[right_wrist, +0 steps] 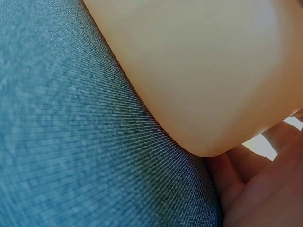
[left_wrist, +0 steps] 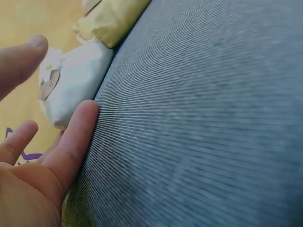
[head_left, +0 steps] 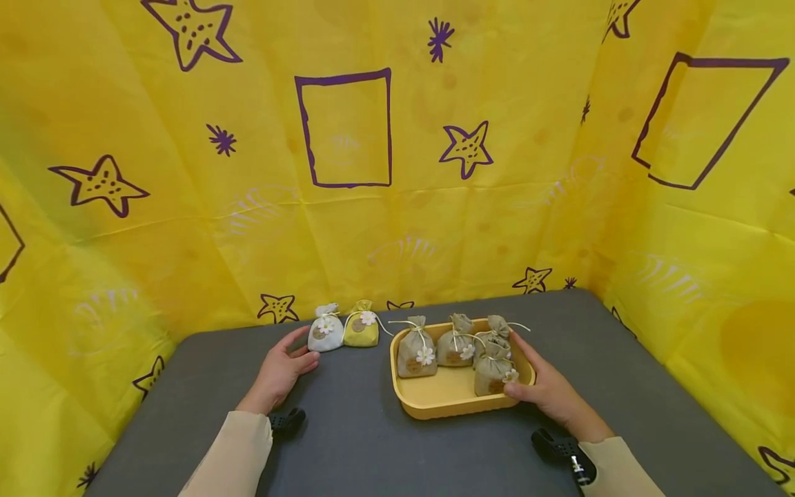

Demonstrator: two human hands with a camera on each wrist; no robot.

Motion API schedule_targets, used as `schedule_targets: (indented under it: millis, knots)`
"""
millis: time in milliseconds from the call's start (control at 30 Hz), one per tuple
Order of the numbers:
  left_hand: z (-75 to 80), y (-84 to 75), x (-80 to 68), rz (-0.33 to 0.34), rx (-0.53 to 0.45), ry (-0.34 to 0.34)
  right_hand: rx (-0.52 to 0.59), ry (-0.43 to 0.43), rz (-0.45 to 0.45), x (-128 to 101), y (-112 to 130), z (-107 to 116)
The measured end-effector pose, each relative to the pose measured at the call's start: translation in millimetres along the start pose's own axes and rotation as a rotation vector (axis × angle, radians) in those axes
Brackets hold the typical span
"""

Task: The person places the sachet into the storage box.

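Note:
On the left, my left hand reaches to a white drawstring sachet with a white flower and a round tag. In the left wrist view its fingers are spread and the thumb stands apart, with one fingertip right at the sachet's lower edge. A yellow sachet sits beside the white one. My right hand grips the right end of a yellow tray, thumb at the front rim and fingers along the outer side. Inside the tray stand several beige sachets tied with cord, mostly toward the back and right.
A dark grey ribbed cloth covers the table. Yellow fabric printed with stars and outlined frames hangs behind it and along the sides. Black straps sit at both wrists.

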State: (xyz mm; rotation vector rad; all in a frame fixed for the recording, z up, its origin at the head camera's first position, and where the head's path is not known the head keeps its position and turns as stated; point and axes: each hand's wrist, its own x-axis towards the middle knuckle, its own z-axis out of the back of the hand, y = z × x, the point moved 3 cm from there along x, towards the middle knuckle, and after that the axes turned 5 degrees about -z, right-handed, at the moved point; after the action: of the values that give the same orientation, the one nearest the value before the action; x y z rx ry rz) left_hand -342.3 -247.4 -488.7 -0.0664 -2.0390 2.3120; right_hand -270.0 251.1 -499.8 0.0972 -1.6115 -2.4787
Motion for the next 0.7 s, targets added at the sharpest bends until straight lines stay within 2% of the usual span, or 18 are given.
schedule_targets:
  millis: [133, 300, 400, 500, 600, 700]
  knots:
    - [0.3, -0.8, 7.6, 0.004, 0.035, -0.002, -0.004, -0.004, -0.002, 0.4, 2.0, 0.2]
    - [-1.9, -4.3, 10.0, -0.014, 0.125, 0.048, 0.003, -0.005, 0.001, 0.5, 2.0, 0.4]
    - [-3.9, -3.7, 12.0, -0.032, 0.214, 0.08, 0.005, -0.005, 0.006, 0.9, 1.4, 0.8]
    - [-7.1, -3.5, 14.4, -0.039, 0.346, 0.091, 0.006, -0.008, 0.003, 0.8, 0.4, 1.1]
    - [-11.1, -3.8, 15.5, -0.033, 0.452, 0.077, 0.001, -0.01, -0.001, 0.0, -0.1, 0.7]
    - [-14.0, -3.6, 14.6, -0.027, 0.5, 0.057, 0.002, -0.009, -0.006, -0.5, -0.3, 0.0]
